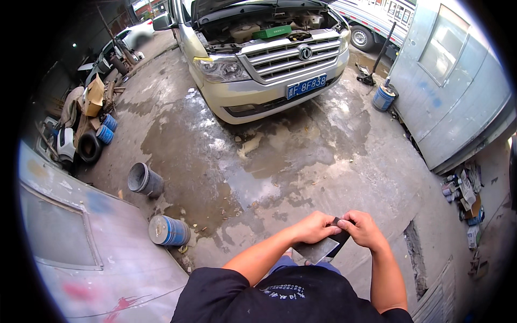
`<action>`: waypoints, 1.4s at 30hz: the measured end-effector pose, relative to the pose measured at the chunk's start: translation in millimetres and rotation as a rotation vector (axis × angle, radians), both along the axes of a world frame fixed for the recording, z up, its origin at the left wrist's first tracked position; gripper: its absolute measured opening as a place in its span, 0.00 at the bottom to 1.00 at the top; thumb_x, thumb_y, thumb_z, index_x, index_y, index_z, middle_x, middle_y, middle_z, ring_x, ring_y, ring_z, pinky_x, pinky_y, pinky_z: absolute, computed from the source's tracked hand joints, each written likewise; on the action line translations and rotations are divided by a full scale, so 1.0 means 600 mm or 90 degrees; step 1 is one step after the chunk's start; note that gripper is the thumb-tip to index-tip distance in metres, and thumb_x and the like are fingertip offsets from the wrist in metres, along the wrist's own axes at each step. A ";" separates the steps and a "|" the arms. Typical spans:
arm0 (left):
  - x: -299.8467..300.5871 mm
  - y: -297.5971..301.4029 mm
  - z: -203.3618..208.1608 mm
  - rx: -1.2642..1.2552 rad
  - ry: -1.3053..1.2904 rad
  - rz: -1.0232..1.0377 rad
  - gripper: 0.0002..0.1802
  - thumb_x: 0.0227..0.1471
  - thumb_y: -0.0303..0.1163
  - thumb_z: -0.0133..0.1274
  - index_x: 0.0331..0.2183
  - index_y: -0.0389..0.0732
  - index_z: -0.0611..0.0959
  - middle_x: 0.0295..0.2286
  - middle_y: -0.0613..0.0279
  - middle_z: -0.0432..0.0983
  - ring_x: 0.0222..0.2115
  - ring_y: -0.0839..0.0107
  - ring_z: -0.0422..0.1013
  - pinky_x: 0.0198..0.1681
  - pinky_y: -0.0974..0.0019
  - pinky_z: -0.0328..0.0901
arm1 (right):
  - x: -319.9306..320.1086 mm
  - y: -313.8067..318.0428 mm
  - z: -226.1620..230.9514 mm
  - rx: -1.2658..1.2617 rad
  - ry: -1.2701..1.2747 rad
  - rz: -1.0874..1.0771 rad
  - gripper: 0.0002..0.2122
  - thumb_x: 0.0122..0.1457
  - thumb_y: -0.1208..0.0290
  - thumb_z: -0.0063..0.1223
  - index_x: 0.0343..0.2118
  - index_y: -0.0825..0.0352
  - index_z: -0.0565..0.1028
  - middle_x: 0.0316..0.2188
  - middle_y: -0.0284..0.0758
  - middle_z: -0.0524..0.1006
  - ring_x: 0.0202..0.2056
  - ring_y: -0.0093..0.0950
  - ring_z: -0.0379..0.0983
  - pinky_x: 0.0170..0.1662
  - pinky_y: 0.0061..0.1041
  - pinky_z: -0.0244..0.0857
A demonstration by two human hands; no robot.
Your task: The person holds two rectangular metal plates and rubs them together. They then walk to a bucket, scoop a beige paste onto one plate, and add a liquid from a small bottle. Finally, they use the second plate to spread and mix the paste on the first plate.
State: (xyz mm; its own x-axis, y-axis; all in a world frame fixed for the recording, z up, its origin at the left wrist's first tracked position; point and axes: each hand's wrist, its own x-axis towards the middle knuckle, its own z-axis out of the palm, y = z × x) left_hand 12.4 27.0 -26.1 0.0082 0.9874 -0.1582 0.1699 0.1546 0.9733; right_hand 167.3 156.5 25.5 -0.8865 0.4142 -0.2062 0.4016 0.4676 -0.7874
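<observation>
In front of my body, low in the view, both hands grip what looks like a sheet of sandpaper (316,252), pale grey on one part and dark on another. My left hand (313,227) pinches its upper edge, fingers curled. Close beside it, my right hand (362,230) pinches the dark part, and the thumbs nearly meet. Whether the sheet is folded or in two pieces I cannot tell. Well beyond my hands stands a beige van (215,99) with its hood up. A green box (272,32) lies at the front of its engine bay.
A grey bucket (149,183) and a blue-banded drum (171,230) stand by the left metal door (126,253). A tyre (90,148) and clutter lie farther left. Near the right metal door (458,107) are another blue drum (383,98) and a floor jack (366,78). The concrete has wet patches.
</observation>
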 end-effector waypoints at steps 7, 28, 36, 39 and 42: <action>-0.024 -0.016 -0.012 -0.014 -0.051 0.062 0.12 0.57 0.35 0.53 0.35 0.35 0.81 0.27 0.66 0.79 0.29 0.81 0.69 0.35 0.70 0.66 | 0.052 0.016 -0.044 -0.076 0.043 -0.085 0.09 0.58 0.68 0.55 0.26 0.69 0.75 0.20 0.32 0.75 0.23 0.20 0.69 0.28 0.23 0.65; -0.022 0.059 -0.063 0.226 -0.378 0.646 0.08 0.59 0.32 0.49 0.29 0.41 0.74 0.24 0.71 0.71 0.23 0.83 0.64 0.27 0.75 0.62 | 0.050 -0.073 -0.070 -0.179 0.310 -0.310 0.14 0.64 0.69 0.46 0.49 0.71 0.69 0.39 0.36 0.76 0.40 0.23 0.71 0.45 0.24 0.64; -0.034 0.045 -0.028 0.077 -0.826 0.376 0.24 0.62 0.45 0.37 0.52 0.39 0.70 0.43 0.52 0.75 0.43 0.60 0.74 0.46 0.54 0.70 | 0.072 -0.074 -0.047 -0.453 0.295 -0.240 0.28 0.62 0.73 0.50 0.63 0.67 0.54 0.42 0.32 0.71 0.43 0.21 0.69 0.49 0.25 0.63; 0.004 0.047 0.003 0.118 -0.812 0.331 0.27 0.62 0.48 0.36 0.54 0.39 0.69 0.47 0.50 0.72 0.48 0.58 0.71 0.49 0.51 0.68 | 0.065 -0.080 -0.063 -0.081 0.121 -0.098 0.21 0.62 0.70 0.48 0.58 0.66 0.65 0.39 0.39 0.71 0.45 0.32 0.69 0.50 0.30 0.63; 0.036 0.042 -0.008 0.157 -0.763 0.300 0.31 0.62 0.52 0.33 0.57 0.40 0.66 0.53 0.51 0.66 0.55 0.60 0.63 0.54 0.51 0.64 | 0.055 -0.093 -0.054 -0.071 0.095 -0.156 0.27 0.59 0.55 0.50 0.58 0.65 0.64 0.44 0.47 0.69 0.46 0.40 0.69 0.50 0.34 0.62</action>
